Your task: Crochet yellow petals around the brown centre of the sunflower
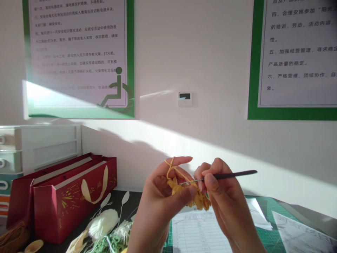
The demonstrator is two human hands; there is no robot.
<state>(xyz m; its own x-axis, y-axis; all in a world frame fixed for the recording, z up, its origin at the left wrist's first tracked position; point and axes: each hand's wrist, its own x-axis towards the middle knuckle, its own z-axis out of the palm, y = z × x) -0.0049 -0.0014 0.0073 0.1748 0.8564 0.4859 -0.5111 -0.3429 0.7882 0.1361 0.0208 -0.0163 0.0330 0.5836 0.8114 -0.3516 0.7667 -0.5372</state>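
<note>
My left hand (160,200) pinches a small yellow crochet piece (201,201) between thumb and fingers. Its index finger is raised, with yellow yarn (170,170) looped over it and running down to the piece. In my right hand (219,182) is a crochet hook (234,174) with a dark handle, gripped between thumb and fingers and pointing left. The hook's thin metal shaft lies at the upper edge of the yellow piece, close to the left thumb. Whether its tip sits inside a stitch, I cannot tell.
Dark red gift bags (76,196) stand at the left beside a white drawer unit (54,140). A white yarn ball (104,223) and green yarn (109,242) lie before them. Printed sheets (197,232) rest on a green cutting mat (273,211). Behind is a wall with framed notices (130,63).
</note>
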